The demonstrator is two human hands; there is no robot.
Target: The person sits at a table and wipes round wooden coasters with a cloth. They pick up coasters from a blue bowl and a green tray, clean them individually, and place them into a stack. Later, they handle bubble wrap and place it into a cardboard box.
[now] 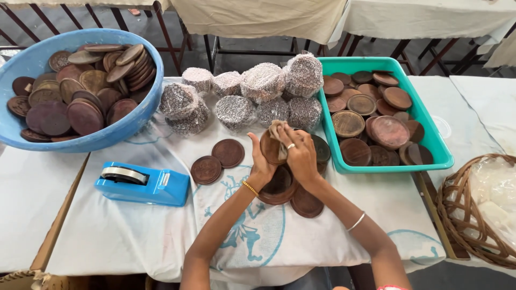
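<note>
While the left hand [262, 161] holds a round wooden disc [271, 149] upright above the desk [134, 236], its grip closed on the disc's rim, the right hand [301, 153] presses a small cloth [278, 131] against the disc's face, fingers closed on the cloth. The disc sits at centre, over a stack of discs [279, 188]. It looks stiff, light and smooth; the rim seems the surest hold. At three o'clock stands a green tray [430, 139]; at ten o'clock, a blue basin [107, 134]; at twelve o'clock, bubble-wrapped bundles [258, 86].
</note>
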